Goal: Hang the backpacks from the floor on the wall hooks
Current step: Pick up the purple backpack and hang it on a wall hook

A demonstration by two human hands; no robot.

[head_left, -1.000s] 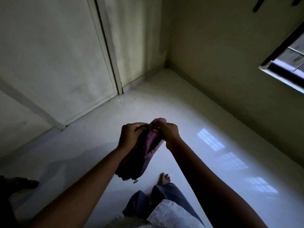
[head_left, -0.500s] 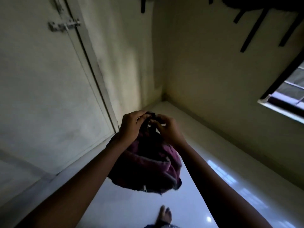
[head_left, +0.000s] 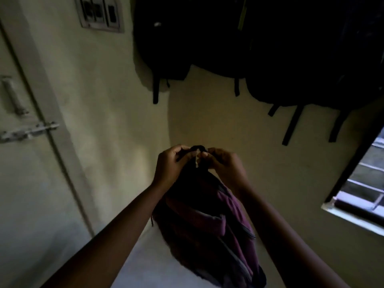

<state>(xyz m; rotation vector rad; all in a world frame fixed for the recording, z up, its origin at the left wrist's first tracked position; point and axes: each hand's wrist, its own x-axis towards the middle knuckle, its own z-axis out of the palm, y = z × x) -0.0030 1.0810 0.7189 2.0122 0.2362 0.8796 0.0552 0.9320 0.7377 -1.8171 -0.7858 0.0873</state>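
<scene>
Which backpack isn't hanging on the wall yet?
The purple backpack, held up by its top loop in the left hand and right hand. The black backpacks already hang above.

A purple backpack with grey trim hangs limp at six o'clock, pinched by its dark top loop. Dark backpacks hang against the wall from twelve to two o'clock, straps dangling.
</scene>
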